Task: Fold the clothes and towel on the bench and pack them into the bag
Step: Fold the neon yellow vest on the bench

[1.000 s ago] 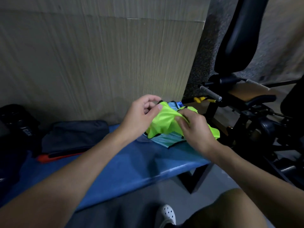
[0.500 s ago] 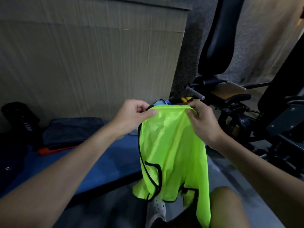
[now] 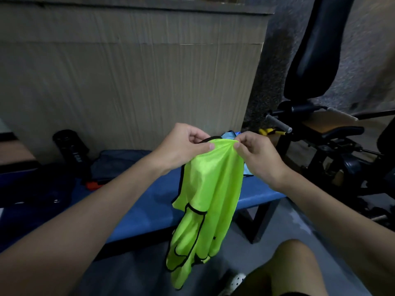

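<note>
A neon-green vest with black trim (image 3: 210,195) hangs in front of the blue bench (image 3: 145,206), its lower end dangling past the bench edge. My left hand (image 3: 183,146) pinches its top edge on the left, and my right hand (image 3: 256,154) pinches the same edge on the right, close together. A light-blue cloth (image 3: 232,134) lies on the bench behind my hands, mostly hidden. A folded dark garment (image 3: 115,165) sits on the bench to the left. A dark bag (image 3: 27,189) lies at the far left, hard to make out.
A black cylindrical bottle (image 3: 70,146) stands by the cardboard wall (image 3: 128,82). A red-orange item (image 3: 93,185) pokes out under the dark garment. Black gym equipment with a padded seat (image 3: 333,129) fills the right side. My knee (image 3: 292,265) and a white shoe (image 3: 236,280) are below.
The vest came up off the bench and now hangs from both hands. Since half a second ago my hands moved closer together, bunching its top edge.
</note>
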`<state>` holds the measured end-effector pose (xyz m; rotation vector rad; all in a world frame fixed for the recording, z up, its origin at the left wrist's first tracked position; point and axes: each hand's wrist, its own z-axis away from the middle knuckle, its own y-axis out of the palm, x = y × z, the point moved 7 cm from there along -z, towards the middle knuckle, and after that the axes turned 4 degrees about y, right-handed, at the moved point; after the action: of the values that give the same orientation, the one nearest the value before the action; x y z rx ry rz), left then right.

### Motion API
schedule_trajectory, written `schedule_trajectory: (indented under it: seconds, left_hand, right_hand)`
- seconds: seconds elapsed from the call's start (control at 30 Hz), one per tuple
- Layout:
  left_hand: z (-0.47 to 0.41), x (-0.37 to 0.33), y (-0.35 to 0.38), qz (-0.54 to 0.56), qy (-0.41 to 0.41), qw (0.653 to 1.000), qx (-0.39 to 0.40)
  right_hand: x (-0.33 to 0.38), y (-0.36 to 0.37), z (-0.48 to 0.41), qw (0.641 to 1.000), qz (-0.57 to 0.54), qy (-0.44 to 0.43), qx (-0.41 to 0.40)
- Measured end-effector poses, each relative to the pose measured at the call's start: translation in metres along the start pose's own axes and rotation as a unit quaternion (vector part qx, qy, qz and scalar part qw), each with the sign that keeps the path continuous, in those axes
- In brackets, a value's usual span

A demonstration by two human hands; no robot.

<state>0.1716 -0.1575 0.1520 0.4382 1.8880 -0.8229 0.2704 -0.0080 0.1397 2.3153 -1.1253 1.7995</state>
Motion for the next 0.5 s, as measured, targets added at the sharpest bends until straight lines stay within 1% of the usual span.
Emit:
schedule_trajectory:
  seconds: [0.1,0.17,0.23,0.3,0.33,0.4,0.5]
  left_hand:
    - [0.007,0.016,-0.018,-0.058,-0.033,0.998,0.006]
    - [0.009,0.022,-0.027,-0.080,-0.047,0.996,0.009]
    - [0.009,0.021,-0.030,-0.073,-0.049,0.996,0.002]
    - [0.007,0.014,-0.028,-0.037,-0.041,0.998,-0.011]
    - [0.005,0.009,-0.024,-0.019,-0.035,0.999,-0.014]
    - [0.000,-0.001,-0.016,0.001,-0.024,1.000,-0.013]
    - [-0.003,-0.007,-0.006,0.015,-0.017,1.000,-0.005]
  right_hand:
    - [-0.009,-0.009,-0.001,0.999,-0.020,0.022,-0.045]
    - [-0.016,-0.012,-0.002,0.998,-0.020,0.040,-0.050]
    - [-0.021,-0.011,-0.003,0.998,0.001,0.053,-0.043]
    - [-0.018,-0.005,-0.003,0.998,0.000,0.051,-0.043]
    - [-0.014,0.000,-0.003,0.998,-0.022,0.045,-0.031]
    - [-0.001,0.014,0.000,0.998,-0.047,0.035,0.021]
    - [0.016,0.037,0.006,0.993,0.025,0.000,0.114]
